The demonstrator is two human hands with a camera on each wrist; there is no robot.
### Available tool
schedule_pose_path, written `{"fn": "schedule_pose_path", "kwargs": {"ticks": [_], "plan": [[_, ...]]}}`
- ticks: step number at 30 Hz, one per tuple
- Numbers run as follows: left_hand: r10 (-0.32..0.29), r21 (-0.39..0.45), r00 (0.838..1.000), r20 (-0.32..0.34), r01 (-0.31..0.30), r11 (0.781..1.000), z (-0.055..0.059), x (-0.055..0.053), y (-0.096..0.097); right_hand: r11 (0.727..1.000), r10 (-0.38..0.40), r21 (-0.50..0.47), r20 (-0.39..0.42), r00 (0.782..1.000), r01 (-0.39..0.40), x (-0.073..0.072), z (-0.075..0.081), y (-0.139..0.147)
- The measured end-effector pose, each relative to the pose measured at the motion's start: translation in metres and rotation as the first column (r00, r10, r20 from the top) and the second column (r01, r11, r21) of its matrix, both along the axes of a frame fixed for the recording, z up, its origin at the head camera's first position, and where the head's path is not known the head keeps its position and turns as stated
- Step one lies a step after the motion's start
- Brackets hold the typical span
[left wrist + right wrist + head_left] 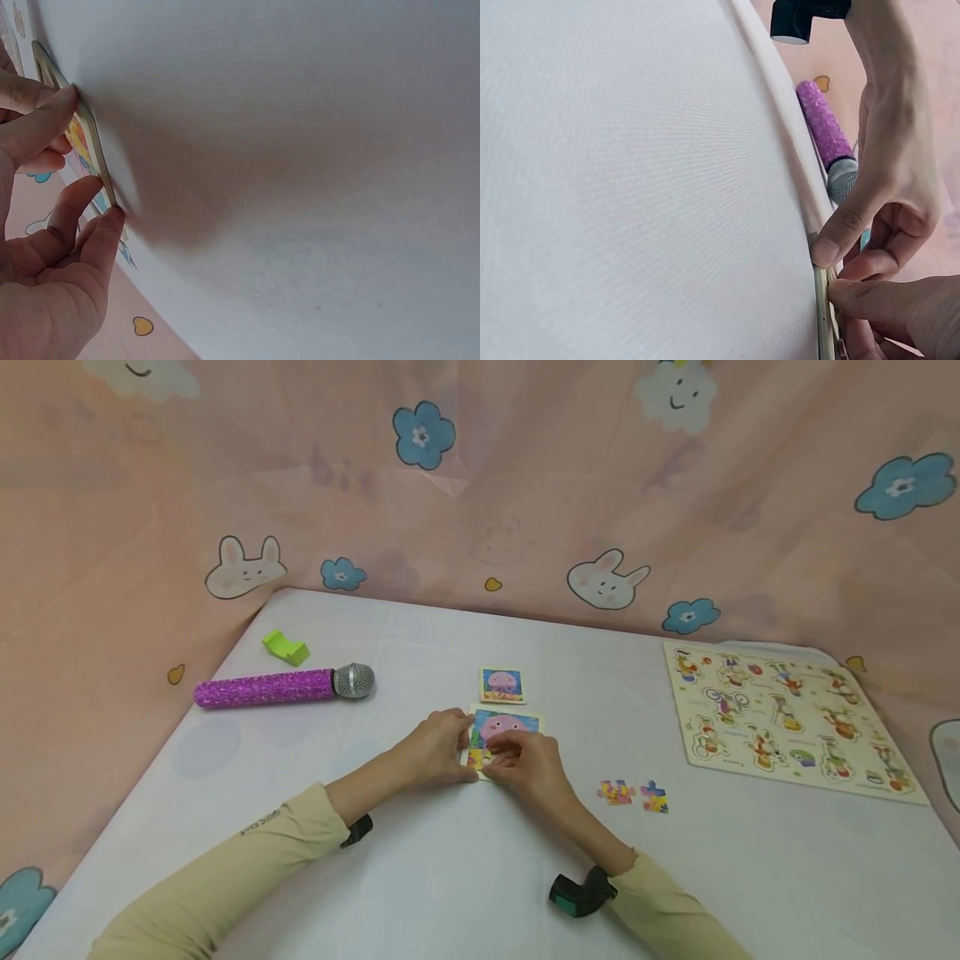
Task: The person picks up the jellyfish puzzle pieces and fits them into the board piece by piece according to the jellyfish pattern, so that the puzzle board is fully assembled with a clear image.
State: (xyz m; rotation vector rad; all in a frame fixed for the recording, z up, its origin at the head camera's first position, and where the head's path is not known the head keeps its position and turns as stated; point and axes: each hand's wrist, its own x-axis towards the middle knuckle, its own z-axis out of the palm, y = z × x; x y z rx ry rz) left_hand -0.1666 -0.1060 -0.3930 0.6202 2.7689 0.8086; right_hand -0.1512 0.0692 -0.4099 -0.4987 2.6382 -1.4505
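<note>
A small jigsaw puzzle [504, 725] with a pink jellyfish picture lies in a shallow pale frame on the white table. My left hand [438, 747] grips the frame's left side, fingers near its upper corner and thumb at its lower one. Over the lower half, my right hand [528, 768] pinches a puzzle piece with thumb and fingertips, which mostly hide it. Both hands meet at the frame in the right wrist view, the left thumb [826, 253] on its edge. Just beyond the puzzle lies a small jellyfish picture card [502, 685]. Two loose puzzle pieces [617, 792] lie right of my right hand.
At the left, a purple glittery microphone [266, 688] lies near a green curved block [286, 648]. A pale wooden board [750, 714] of cartoon figures takes up the right rear. Behind the table hangs a pink patterned cloth [480, 510].
</note>
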Motion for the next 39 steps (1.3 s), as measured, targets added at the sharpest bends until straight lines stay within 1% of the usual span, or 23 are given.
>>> {"fn": "schedule_pose_path", "kwargs": {"ticks": [3, 7, 11, 14, 17, 24, 26, 29, 32, 34, 39], "plan": [[-0.006, 0.012, 1.000, -0.005, 0.006, 1.000, 0.000, 0.000, 0.000, 1.000, -0.003, -0.003, 0.016, 1.000, 0.003, 0.000, 0.001, 0.000], [-0.011, 0.022, 1.000, -0.009, 0.011, 1.000, 0.000, -0.001, -0.001, 0.999, -0.008, -0.039, 0.042, 0.999, 0.009, 0.000, 0.000, 0.000], [-0.004, 0.021, 1.000, 0.004, 0.004, 1.000, 0.001, -0.001, 0.000, 0.998, -0.007, -0.064, 0.044, 0.999, 0.010, -0.001, -0.001, -0.001], [0.007, 0.014, 1.000, 0.023, -0.007, 1.000, 0.001, -0.001, 0.000, 0.999, 0.000, -0.047, 0.024, 1.000, 0.001, -0.001, -0.001, -0.002], [0.007, 0.009, 1.000, 0.027, -0.008, 1.000, 0.001, -0.001, 0.001, 1.000, 0.006, -0.022, 0.007, 1.000, -0.006, -0.001, -0.001, -0.002], [0.006, 0.002, 1.000, 0.019, -0.006, 1.000, 0.001, -0.001, 0.002, 1.000, 0.018, 0.017, -0.014, 1.000, -0.018, -0.002, 0.000, -0.003], [0.004, 0.009, 1.000, 0.014, -0.004, 1.000, 0.000, -0.001, 0.002, 1.000, 0.023, 0.021, -0.009, 1.000, -0.022, -0.002, 0.000, -0.002], [-0.002, 0.015, 1.000, 0.014, 0.002, 1.000, 0.000, -0.001, 0.002, 1.000, 0.022, -0.010, 0.025, 0.999, -0.021, -0.002, 0.000, 0.000], [-0.006, 0.018, 1.000, 0.014, 0.006, 1.000, -0.001, -0.001, 0.002, 0.997, 0.015, -0.070, 0.079, 0.997, -0.010, -0.001, 0.001, 0.007], [-0.003, 0.013, 1.000, 0.015, 0.003, 1.000, -0.001, -0.001, 0.001, 0.995, 0.013, -0.103, 0.100, 0.995, -0.003, -0.002, 0.002, 0.014], [-0.001, 0.008, 1.000, 0.008, 0.001, 1.000, -0.001, 0.000, 0.000, 0.992, 0.016, -0.127, 0.113, 0.993, -0.002, -0.005, 0.002, 0.040]]}}
